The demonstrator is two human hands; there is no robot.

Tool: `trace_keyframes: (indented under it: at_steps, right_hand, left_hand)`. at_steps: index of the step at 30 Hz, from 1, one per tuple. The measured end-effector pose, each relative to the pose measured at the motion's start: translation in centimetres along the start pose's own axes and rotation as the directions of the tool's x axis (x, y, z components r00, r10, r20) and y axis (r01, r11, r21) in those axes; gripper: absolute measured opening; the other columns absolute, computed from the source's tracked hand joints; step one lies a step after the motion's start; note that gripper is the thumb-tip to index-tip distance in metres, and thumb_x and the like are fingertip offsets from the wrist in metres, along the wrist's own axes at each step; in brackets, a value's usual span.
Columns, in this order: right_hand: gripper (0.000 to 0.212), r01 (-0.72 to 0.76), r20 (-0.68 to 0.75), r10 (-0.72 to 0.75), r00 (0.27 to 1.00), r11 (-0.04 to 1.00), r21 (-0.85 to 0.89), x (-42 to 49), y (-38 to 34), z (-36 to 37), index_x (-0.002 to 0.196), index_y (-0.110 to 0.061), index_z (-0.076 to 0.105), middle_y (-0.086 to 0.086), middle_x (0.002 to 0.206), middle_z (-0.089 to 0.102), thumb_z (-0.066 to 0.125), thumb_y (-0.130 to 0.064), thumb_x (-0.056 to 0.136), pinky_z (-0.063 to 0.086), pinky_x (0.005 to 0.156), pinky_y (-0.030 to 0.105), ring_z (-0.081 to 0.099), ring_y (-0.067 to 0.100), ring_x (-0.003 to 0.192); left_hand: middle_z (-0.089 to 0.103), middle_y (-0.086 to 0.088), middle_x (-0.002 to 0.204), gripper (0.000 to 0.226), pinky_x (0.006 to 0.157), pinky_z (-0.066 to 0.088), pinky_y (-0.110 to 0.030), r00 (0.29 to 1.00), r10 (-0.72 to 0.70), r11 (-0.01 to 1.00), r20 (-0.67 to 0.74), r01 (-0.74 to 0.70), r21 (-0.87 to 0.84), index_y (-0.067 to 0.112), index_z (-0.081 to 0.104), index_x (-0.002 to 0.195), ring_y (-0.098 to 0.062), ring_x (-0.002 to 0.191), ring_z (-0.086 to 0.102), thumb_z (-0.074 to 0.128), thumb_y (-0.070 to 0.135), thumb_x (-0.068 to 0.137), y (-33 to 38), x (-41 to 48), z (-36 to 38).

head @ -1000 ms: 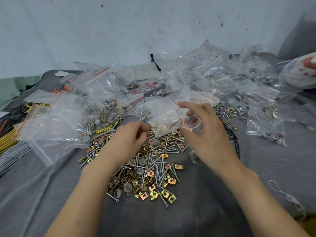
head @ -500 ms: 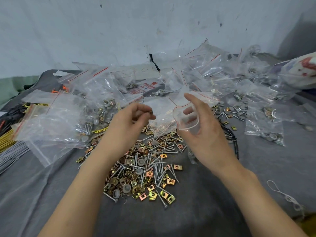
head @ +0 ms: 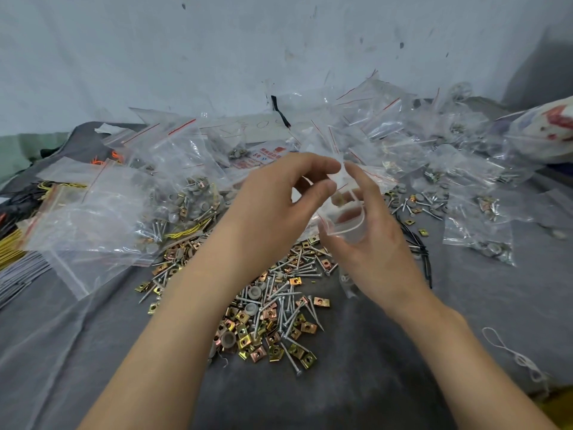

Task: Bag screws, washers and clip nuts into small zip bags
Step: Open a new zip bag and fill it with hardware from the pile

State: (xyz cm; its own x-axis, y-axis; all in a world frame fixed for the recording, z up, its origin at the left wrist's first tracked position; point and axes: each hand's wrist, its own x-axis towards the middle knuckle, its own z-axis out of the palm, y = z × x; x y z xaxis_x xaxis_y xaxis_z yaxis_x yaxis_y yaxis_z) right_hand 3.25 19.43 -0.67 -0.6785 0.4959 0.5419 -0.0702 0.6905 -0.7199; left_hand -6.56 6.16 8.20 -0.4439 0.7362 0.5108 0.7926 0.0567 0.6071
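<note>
My right hand holds a small clear zip bag with a red seal line, its mouth held open and facing up. My left hand is raised beside it. Its thumb and forefinger are curled at the bag's upper lip, a little apart, and the forefinger tip meets my right forefinger. What lies between them is not clear. Something small and yellowish shows inside the bag. Below both hands is a loose pile of silver screws, grey washers and gold clip nuts on the grey cloth.
Large clear bags of parts lie at the left beside yellow ties. Several small filled zip bags are heaped behind and to the right. A white string lies at the right front. A pale wall stands behind.
My left hand lifted from the pile, pinched shut, and moved up and right to the bag's mouth. My right hand raised the bag slightly and kept it open.
</note>
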Motion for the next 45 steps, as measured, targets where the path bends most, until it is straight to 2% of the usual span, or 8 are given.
trace_keyframes:
  at_steps: [4,8,11,18,24,27,31,45]
  right_hand:
    - [0.076,-0.015,-0.017,0.016,1.000,0.999,0.039,0.1,0.0,-0.3,0.147,-0.058,0.022,-0.018,0.121,0.056,0.062,-0.057,0.083,0.052,0.097,0.039,0.057,0.008,0.117]
    - [0.075,-0.023,-0.024,0.024,0.999,0.999,0.042,0.2,0.0,-0.5,0.149,-0.054,0.023,-0.022,0.115,0.055,0.063,-0.054,0.085,0.051,0.099,0.039,0.058,0.007,0.114]
    - [0.075,-0.029,-0.024,0.030,0.999,0.999,0.046,0.1,0.0,-0.6,0.150,-0.053,0.024,-0.021,0.114,0.056,0.064,-0.051,0.086,0.050,0.098,0.037,0.058,0.006,0.113]
    - [0.076,-0.046,-0.019,0.047,0.999,0.997,0.064,0.1,0.0,-0.7,0.148,-0.057,0.024,-0.026,0.113,0.055,0.063,-0.057,0.081,0.050,0.097,0.038,0.057,0.008,0.116]
    - [0.078,-0.050,-0.020,0.051,0.998,0.996,0.078,0.1,0.0,-0.6,0.147,-0.057,0.025,-0.026,0.113,0.054,0.061,-0.060,0.078,0.050,0.094,0.032,0.057,0.008,0.114]
    - [0.079,-0.049,-0.022,0.051,0.998,0.995,0.081,0.1,0.0,-0.6,0.148,-0.056,0.025,-0.023,0.113,0.056,0.061,-0.060,0.078,0.051,0.095,0.033,0.058,0.009,0.114]
    - [0.078,-0.054,-0.019,0.055,0.998,0.995,0.079,0.2,-0.1,-0.6,0.147,-0.058,0.024,-0.023,0.114,0.056,0.061,-0.061,0.079,0.052,0.097,0.039,0.057,0.009,0.115]
    - [0.077,-0.042,-0.039,0.044,0.998,0.997,0.057,0.1,0.3,-0.7,0.148,-0.055,0.024,-0.023,0.114,0.057,0.062,-0.059,0.080,0.049,0.094,0.031,0.057,0.007,0.114]
  left_hand:
    - [0.065,0.017,0.100,0.022,0.076,0.048,-0.016,0.998,-0.038,0.999,-0.058,0.036,-0.029,0.033,0.063,0.119,0.003,0.091,0.060,0.058,0.029,0.098,-0.9,0.0,-0.5]
    - [0.062,0.017,0.097,0.022,0.065,0.047,-0.010,0.985,-0.169,0.985,-0.046,0.168,-0.034,0.037,0.059,0.119,0.004,0.086,0.060,0.056,0.034,0.098,-3.0,-0.2,-1.7]
    - [0.059,0.018,0.095,0.026,0.060,0.043,-0.008,0.950,-0.305,0.946,0.057,0.296,0.136,0.036,0.057,0.123,0.007,0.080,0.059,0.053,0.040,0.098,-5.2,-1.2,-2.6]
    - [0.064,0.013,0.101,0.015,0.081,0.050,-0.030,0.791,-0.544,0.796,0.282,0.379,0.472,0.029,0.061,0.112,-0.006,0.089,0.060,0.052,0.031,0.100,-8.4,-2.9,-3.0]
    - [0.065,0.012,0.098,0.018,0.066,0.044,-0.023,0.785,-0.538,0.770,0.306,0.311,0.557,0.028,0.065,0.112,-0.002,0.078,0.056,0.051,0.032,0.101,-9.0,-3.2,-2.2]
    - [0.071,0.003,0.106,0.025,0.085,0.053,-0.034,0.802,-0.518,0.757,0.296,0.269,0.596,0.027,0.070,0.112,-0.015,0.093,0.063,0.050,0.036,0.100,-8.7,-3.2,-1.5]
    - [0.066,0.000,0.121,0.025,0.101,0.045,-0.044,0.808,-0.512,0.717,0.292,0.216,0.662,0.031,0.067,0.118,-0.024,0.116,0.054,0.051,0.037,0.100,-8.3,-3.1,-0.4]
    - [0.062,-0.006,0.115,0.025,0.096,0.047,-0.042,0.814,-0.538,0.675,0.218,0.261,0.690,0.017,0.063,0.110,-0.024,0.108,0.055,0.044,0.030,0.102,-8.7,-2.9,0.4]
